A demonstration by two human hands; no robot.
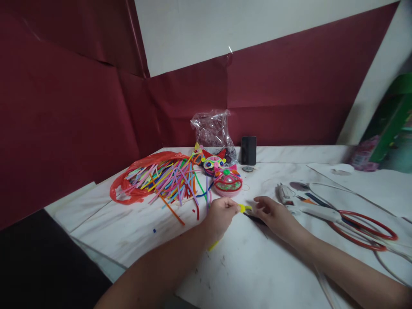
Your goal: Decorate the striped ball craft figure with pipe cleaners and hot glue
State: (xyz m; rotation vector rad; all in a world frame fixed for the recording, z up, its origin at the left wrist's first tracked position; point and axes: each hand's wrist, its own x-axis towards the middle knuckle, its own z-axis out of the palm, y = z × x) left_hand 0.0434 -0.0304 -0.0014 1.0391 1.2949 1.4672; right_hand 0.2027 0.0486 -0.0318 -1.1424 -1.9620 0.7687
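Yellow stem [242,208] is pinched between left hand [219,216] and right hand [273,214], barely shaped yet; loose stems [167,180] heaped at 10 o'clock, finished masks [222,174] at 12.

My hands [222,216] meet just before the round craft piece [228,182]. Left of it lies the pile of pipe cleaners [167,180], right the glue gun [299,204], behind it the bag [214,131].

bare tabletop [257,266] near the front; pipe cleaner pile [167,180] left, glue gun [299,204] right
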